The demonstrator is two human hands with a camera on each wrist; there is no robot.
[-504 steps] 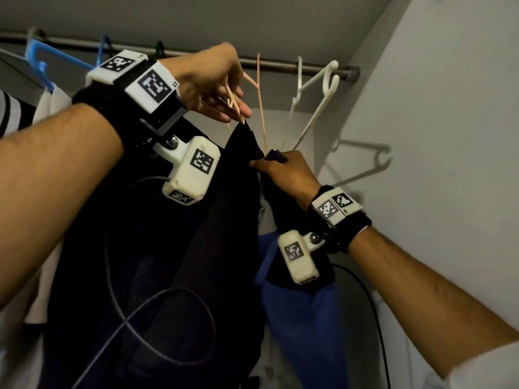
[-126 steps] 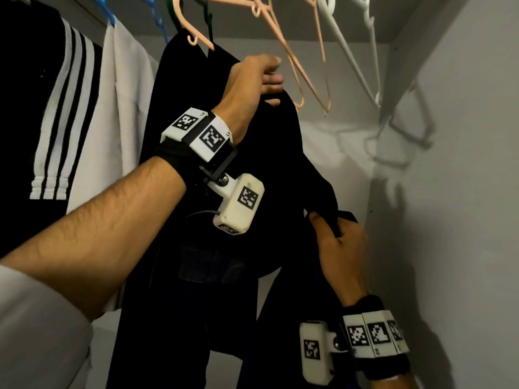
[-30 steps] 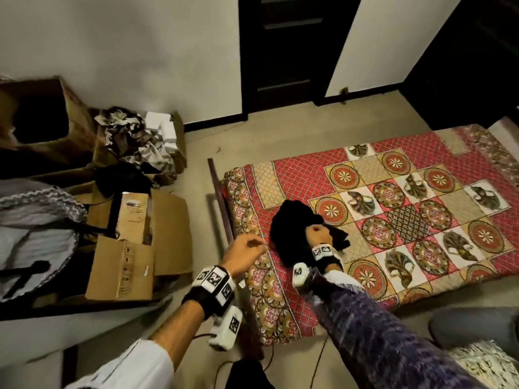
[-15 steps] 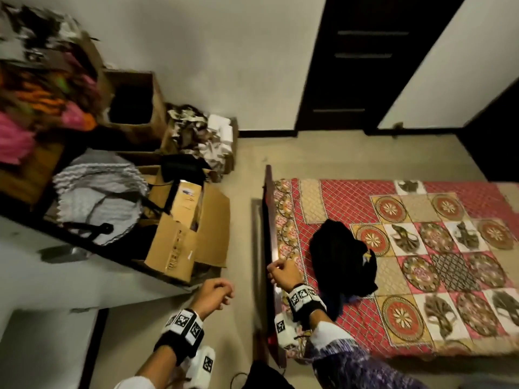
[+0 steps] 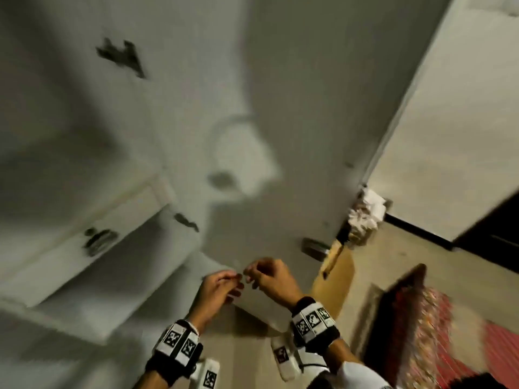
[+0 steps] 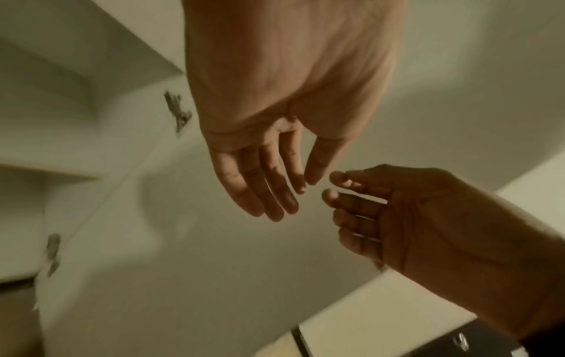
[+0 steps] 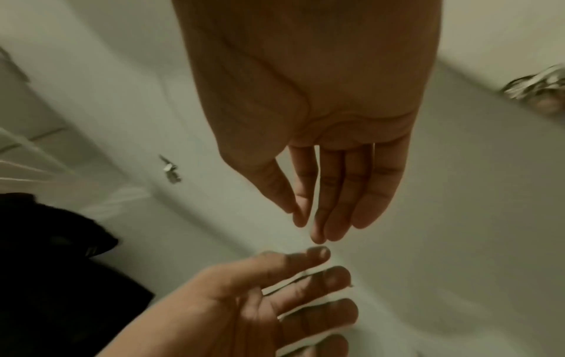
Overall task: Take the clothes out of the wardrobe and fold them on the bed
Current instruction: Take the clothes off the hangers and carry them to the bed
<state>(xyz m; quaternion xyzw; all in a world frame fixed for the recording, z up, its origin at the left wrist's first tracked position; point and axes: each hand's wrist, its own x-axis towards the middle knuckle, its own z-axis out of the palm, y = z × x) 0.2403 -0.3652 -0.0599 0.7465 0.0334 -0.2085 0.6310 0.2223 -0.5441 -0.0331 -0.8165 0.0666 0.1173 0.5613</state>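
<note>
A: Grey-white panels fill most of the head view, blurred. Wardrobe doors (image 5: pixel 92 228), I think, with dark handles. The camera looks mid-swing.

B: Hands?

A: Left hand (image 5: pixel 216 290) and right hand (image 5: pixel 269 279) are raised together in front of the panels, fingertips nearly meeting. Both wrist views show relaxed, nearly straight fingers with nothing between them. Each grip is empty.

B: So which step?

A: My read: between garments, heading to the wardrobe for the next one. No folding is under way in these frames.

B: Where are the clothes?

A: None in hand. The right wrist view shows a dark mass (image 7: pixel 55 265) at lower left, but I cannot tell if it is a garment or a sleeve. The wardrobe interior is hidden. Only the corner of the bed (image 5: pixel 438 332) shows at lower right, red patterned cover, its visible part bare of clothing.

B: Next move?

A: Probably get a door open or reach inside, then free 1 garment from its hanger, likely 1 hand on the hanger and 1 on the cloth.

B: The room?

A: Beige floor (image 5: pixel 398 254), pale wall at right, a crumpled white bundle (image 5: pixel 365 214) against it, a cardboard flap (image 5: pixel 334 279) by the wardrobe's edge.
</note>
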